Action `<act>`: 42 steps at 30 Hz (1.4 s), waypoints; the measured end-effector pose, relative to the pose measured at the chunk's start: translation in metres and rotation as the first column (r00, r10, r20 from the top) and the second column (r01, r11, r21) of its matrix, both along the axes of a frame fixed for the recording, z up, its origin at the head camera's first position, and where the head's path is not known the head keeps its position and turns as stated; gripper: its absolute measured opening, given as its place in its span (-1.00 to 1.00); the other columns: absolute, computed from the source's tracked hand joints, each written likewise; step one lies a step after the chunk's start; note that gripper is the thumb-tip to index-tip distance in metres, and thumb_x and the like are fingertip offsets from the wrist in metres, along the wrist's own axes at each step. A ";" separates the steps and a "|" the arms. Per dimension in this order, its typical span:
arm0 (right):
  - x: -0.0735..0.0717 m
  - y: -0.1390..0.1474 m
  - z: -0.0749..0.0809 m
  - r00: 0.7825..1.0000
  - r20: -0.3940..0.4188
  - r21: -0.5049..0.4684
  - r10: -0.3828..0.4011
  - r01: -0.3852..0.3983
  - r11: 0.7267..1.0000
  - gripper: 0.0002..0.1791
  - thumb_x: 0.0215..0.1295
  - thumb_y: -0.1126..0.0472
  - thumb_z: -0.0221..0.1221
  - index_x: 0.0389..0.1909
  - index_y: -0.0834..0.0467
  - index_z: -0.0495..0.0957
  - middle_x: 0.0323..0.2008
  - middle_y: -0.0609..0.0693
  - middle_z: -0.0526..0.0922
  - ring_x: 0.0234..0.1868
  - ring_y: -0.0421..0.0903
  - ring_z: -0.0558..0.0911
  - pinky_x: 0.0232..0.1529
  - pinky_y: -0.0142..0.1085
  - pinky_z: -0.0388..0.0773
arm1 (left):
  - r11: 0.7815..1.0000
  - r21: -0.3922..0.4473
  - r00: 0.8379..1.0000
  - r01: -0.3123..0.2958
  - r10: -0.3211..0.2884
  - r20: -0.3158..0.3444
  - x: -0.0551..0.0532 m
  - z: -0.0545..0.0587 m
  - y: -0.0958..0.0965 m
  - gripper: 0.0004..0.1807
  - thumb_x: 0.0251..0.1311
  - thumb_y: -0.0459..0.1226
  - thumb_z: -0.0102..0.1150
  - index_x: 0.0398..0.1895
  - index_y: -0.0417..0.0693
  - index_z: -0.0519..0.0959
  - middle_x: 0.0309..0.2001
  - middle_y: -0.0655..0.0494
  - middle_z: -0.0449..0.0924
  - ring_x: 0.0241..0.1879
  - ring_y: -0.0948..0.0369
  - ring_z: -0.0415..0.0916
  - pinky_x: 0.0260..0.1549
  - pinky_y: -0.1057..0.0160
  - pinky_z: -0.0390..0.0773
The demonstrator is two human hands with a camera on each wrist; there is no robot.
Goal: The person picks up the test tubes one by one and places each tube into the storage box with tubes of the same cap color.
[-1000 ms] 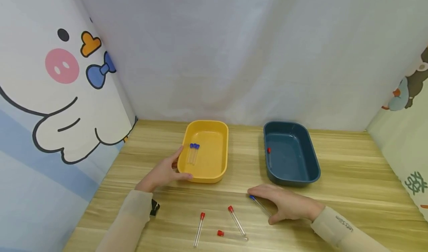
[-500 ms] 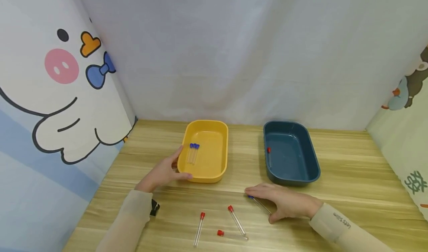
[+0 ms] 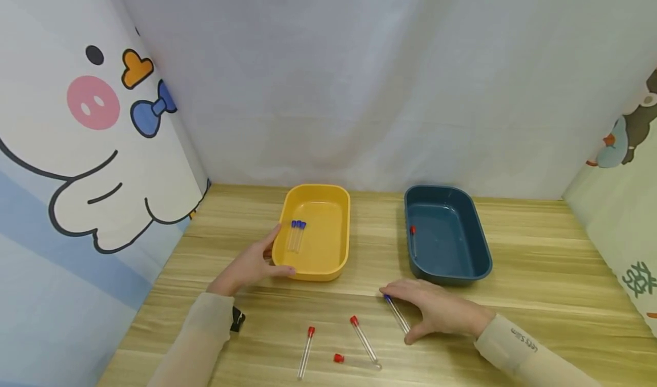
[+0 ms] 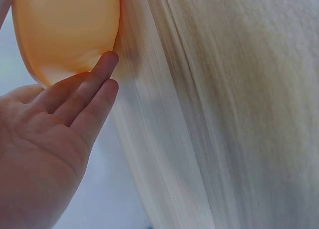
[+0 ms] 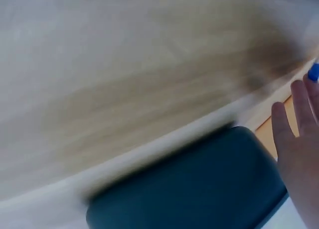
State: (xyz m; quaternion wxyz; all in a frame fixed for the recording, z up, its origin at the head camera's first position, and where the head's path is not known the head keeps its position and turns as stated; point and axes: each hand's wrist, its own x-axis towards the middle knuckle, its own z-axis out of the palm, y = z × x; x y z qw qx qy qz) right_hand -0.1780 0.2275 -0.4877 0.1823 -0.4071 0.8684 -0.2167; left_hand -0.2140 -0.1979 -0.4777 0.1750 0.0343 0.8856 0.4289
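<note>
Blue-capped, slim clear test tube (image 3: 398, 314) spans the right hand (image 3: 436, 308), the nearer hand, which seems to pinch it end to end: blue cap (image 3: 387, 297) by the fingertips, bottom by the thumb. Its long axis slants from the cap back toward the person and rightward. Farther off, to the tube's left, the left hand (image 3: 250, 268) grips the near-left corner of a yellow rectangular tray (image 3: 331, 233). Whether the tube touches the wood-grain table (image 3: 369, 250) is unclear; the right wrist view cuts off its body.
</note>
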 end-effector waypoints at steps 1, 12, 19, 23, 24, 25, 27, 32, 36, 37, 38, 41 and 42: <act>0.001 -0.001 0.000 1.000 0.001 -0.011 -0.013 0.013 1.000 0.03 0.04 -0.23 0.49 0.53 -0.04 0.32 0.47 -0.07 0.44 0.48 0.05 0.42 0.47 0.12 0.37 | 1.000 0.001 1.000 -0.001 0.001 0.001 0.000 0.000 0.000 0.43 -0.10 0.21 0.57 0.70 0.26 -0.23 0.53 -0.08 0.34 0.37 0.03 0.47 0.47 -0.09 0.39; 0.003 -0.013 0.015 0.992 -0.097 -0.114 -0.084 0.073 0.991 0.01 0.00 -0.09 0.56 0.50 0.04 0.36 0.46 0.07 0.46 0.47 0.13 0.43 0.43 0.18 0.41 | 1.000 0.016 1.000 0.001 -0.001 -0.003 0.000 -0.002 -0.001 0.43 -0.11 0.21 0.58 0.70 0.28 -0.24 0.56 -0.06 0.29 0.40 0.02 0.44 0.48 -0.09 0.38; 0.003 -0.021 0.028 0.979 -0.156 -0.184 -0.131 0.101 0.978 0.01 -0.01 -0.06 0.58 0.47 0.10 0.38 0.42 0.03 0.50 0.42 0.11 0.48 0.37 0.15 0.49 | 1.000 0.014 1.000 -0.001 0.001 0.002 0.001 -0.003 -0.001 0.43 -0.10 0.22 0.57 0.70 0.29 -0.24 0.56 -0.07 0.29 0.41 0.02 0.43 0.49 -0.10 0.36; 0.001 -0.027 0.037 0.971 -0.180 -0.195 -0.160 0.124 0.973 0.02 -0.05 -0.08 0.59 0.46 0.12 0.39 0.40 0.03 0.51 0.40 0.11 0.49 0.36 0.14 0.50 | 1.000 0.009 1.000 0.005 -0.005 -0.010 0.000 -0.004 -0.001 0.42 -0.08 0.19 0.57 0.70 0.27 -0.24 0.56 -0.07 0.30 0.41 0.01 0.45 0.47 -0.10 0.38; 0.001 -0.028 0.039 0.969 -0.183 -0.199 -0.168 0.131 0.971 0.02 -0.05 -0.08 0.59 0.45 0.12 0.39 0.40 0.03 0.52 0.40 0.10 0.49 0.36 0.12 0.50 | 1.000 0.008 1.000 0.006 -0.006 -0.012 0.000 -0.004 -0.001 0.42 -0.07 0.19 0.57 0.70 0.26 -0.24 0.55 -0.07 0.30 0.41 0.02 0.45 0.47 -0.10 0.38; 0.000 -0.029 0.040 0.967 -0.187 -0.202 -0.174 0.136 0.970 0.02 -0.06 -0.08 0.59 0.45 0.12 0.40 0.39 0.03 0.52 0.41 0.10 0.49 0.36 0.12 0.50 | 1.000 0.008 1.000 0.006 -0.006 -0.012 -0.001 -0.004 -0.001 0.42 -0.07 0.19 0.57 0.70 0.26 -0.24 0.56 -0.07 0.30 0.41 0.02 0.45 0.47 -0.10 0.38; -0.002 -0.031 0.042 0.964 -0.193 -0.206 -0.184 0.144 0.968 0.02 -0.05 -0.08 0.60 0.45 0.13 0.40 0.39 0.04 0.52 0.41 0.11 0.49 0.35 0.13 0.51 | 1.000 0.004 1.000 0.007 -0.007 -0.012 -0.001 -0.004 -0.001 0.42 -0.08 0.20 0.57 0.70 0.26 -0.24 0.55 -0.07 0.30 0.40 0.02 0.45 0.48 -0.09 0.38; -0.005 -0.037 0.047 0.961 -0.184 -0.222 -0.207 0.165 0.961 0.04 -0.04 -0.07 0.60 0.46 0.17 0.38 0.40 0.09 0.51 0.41 0.14 0.49 0.33 0.15 0.53 | 1.000 0.005 1.000 0.005 -0.004 -0.011 -0.001 -0.004 -0.002 0.43 -0.11 0.21 0.58 0.70 0.26 -0.24 0.55 -0.07 0.32 0.38 0.03 0.47 0.47 -0.09 0.39; -0.008 -0.041 0.051 0.950 -0.211 -0.242 -0.229 0.176 0.954 0.04 -0.04 -0.08 0.60 0.46 0.18 0.38 0.39 0.11 0.51 0.39 0.14 0.51 0.34 0.13 0.54 | 1.000 0.006 1.000 0.005 -0.005 -0.014 -0.001 -0.004 -0.001 0.42 -0.09 0.19 0.58 0.70 0.25 -0.23 0.54 -0.08 0.33 0.37 0.03 0.48 0.46 -0.08 0.41; -0.009 -0.042 0.052 0.948 -0.215 -0.250 -0.234 0.178 0.952 0.04 -0.04 -0.09 0.59 0.46 0.17 0.38 0.39 0.11 0.51 0.39 0.13 0.51 0.34 0.11 0.54 | 1.000 0.006 1.000 0.005 -0.005 -0.015 -0.001 -0.003 -0.001 0.42 -0.08 0.19 0.58 0.70 0.24 -0.23 0.54 -0.08 0.33 0.37 0.03 0.47 0.46 -0.09 0.40; -0.010 -0.043 0.053 0.945 -0.224 -0.260 -0.238 0.177 0.949 0.04 -0.04 -0.09 0.59 0.46 0.17 0.38 0.39 0.11 0.51 0.39 0.12 0.52 0.34 0.10 0.54 | 1.000 0.007 1.000 0.005 -0.005 -0.015 -0.001 -0.003 -0.001 0.41 -0.08 0.18 0.58 0.70 0.24 -0.22 0.53 -0.09 0.33 0.37 0.03 0.47 0.46 -0.09 0.40; -0.014 -0.047 0.057 0.936 -0.252 -0.288 -0.246 0.170 0.942 0.03 -0.06 -0.11 0.60 0.44 0.17 0.39 0.37 0.10 0.52 0.36 0.11 0.54 0.32 0.08 0.57 | 1.000 0.003 1.000 0.002 -0.002 -0.014 0.000 -0.002 0.000 0.41 -0.08 0.19 0.58 0.70 0.24 -0.22 0.53 -0.09 0.34 0.37 0.03 0.47 0.47 -0.10 0.39; -0.015 -0.048 0.058 0.934 -0.256 -0.299 -0.248 0.167 0.940 0.03 -0.07 -0.10 0.60 0.43 0.17 0.40 0.35 0.11 0.53 0.36 0.11 0.54 0.32 0.08 0.57 | 1.000 0.001 1.000 0.002 -0.002 -0.015 0.000 -0.002 0.000 0.41 -0.08 0.19 0.58 0.70 0.24 -0.22 0.53 -0.09 0.34 0.37 0.03 0.47 0.47 -0.11 0.38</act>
